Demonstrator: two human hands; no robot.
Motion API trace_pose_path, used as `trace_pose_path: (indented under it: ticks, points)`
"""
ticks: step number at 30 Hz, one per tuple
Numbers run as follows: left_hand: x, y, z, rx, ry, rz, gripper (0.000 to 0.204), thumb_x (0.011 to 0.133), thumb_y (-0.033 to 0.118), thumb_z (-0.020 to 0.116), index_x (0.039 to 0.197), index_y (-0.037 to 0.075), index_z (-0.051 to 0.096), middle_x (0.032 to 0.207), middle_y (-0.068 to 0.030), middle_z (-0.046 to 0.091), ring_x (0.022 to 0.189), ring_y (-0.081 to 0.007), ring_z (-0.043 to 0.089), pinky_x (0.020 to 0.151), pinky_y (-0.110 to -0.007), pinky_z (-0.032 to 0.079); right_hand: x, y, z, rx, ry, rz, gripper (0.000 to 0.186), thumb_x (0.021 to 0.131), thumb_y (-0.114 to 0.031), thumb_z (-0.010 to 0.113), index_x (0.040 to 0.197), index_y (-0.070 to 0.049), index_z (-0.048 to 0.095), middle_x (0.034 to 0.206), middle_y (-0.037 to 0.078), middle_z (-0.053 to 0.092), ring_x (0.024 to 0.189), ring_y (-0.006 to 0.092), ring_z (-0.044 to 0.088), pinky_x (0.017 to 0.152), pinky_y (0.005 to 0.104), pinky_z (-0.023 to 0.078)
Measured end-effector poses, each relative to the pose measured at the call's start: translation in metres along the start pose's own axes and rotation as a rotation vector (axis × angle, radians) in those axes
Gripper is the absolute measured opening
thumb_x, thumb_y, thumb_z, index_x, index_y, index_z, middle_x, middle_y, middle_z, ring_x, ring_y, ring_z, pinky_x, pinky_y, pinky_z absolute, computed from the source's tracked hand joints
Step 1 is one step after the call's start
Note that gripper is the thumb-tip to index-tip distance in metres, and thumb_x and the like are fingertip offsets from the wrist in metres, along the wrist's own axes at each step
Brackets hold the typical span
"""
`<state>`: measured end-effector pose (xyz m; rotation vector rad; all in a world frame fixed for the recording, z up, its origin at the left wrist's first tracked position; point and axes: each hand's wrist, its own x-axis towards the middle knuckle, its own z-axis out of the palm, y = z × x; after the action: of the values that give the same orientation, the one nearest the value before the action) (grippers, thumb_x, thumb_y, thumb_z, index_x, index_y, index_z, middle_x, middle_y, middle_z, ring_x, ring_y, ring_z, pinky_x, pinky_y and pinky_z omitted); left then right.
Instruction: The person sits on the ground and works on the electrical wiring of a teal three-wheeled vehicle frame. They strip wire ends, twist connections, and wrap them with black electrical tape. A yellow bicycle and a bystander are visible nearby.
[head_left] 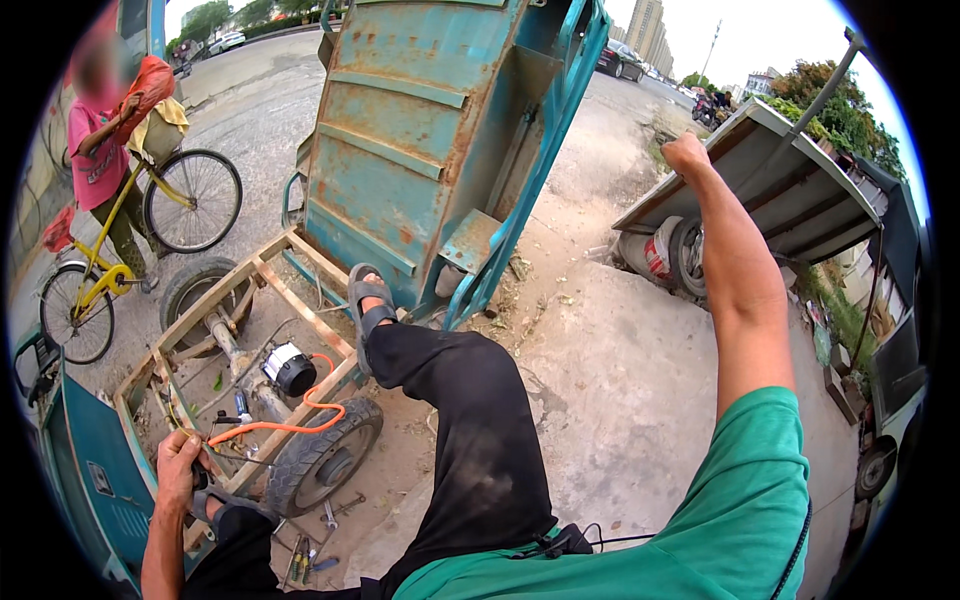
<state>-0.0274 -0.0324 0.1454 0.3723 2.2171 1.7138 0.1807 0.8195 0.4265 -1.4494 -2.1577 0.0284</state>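
Dusty concrete borders the frame at near left: teal bed already tipped up, motor still uncovered. Left hand and right hand look clenched; any contents unclear.

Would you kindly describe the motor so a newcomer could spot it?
Find the tipped-up teal cart bed, then the tan frame at its left. Inside, the motor sits by the axle and orange cable. Its black-and-silver drum shape sets it apart from both.
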Motion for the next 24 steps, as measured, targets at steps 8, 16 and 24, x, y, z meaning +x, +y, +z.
trace_pose_path:
  ticks: [8,16,24]
  points:
    - [0.003,-0.001,0.0,-0.006,0.002,0.018,0.025,0.098,0.025,0.06,0.094,0.0,0.062,0.062,-0.0052,0.06,0.051,-0.0123,0.054,0.047,-0.025,0.039,0.0,0.015,-0.005,0.042,0.083,0.022,0.046,0.082,-0.017,0.058,0.12,0.01,0.064,0.127,0.033,0.061,0.125,0.0427,0.058,0.104,0.0438,0.048]
    - [0.006,-0.006,0.0,-0.01,0.03,0.028,0.025,0.098,0.025,0.06,0.095,0.0,0.062,0.063,-0.0057,0.06,0.053,-0.0126,0.055,0.05,-0.025,0.041,-0.012,0.006,-0.021,-0.007,-0.026,0.025,0.047,0.083,-0.021,0.058,0.118,0.009,0.065,0.126,0.031,0.063,0.123,0.0403,0.06,0.102,0.0431,0.049]
    - [0.002,0.004,0.004,-0.001,0.008,0.004,0.022,0.098,0.02,0.058,0.094,-0.002,0.062,0.062,-0.0073,0.06,0.055,-0.0161,0.058,0.055,-0.029,0.048,-0.011,0.013,-0.016,-0.006,-0.023,0.012,0.047,0.082,-0.022,0.06,0.116,0.01,0.065,0.123,0.033,0.063,0.121,0.0414,0.061,0.101,0.0429,0.049]
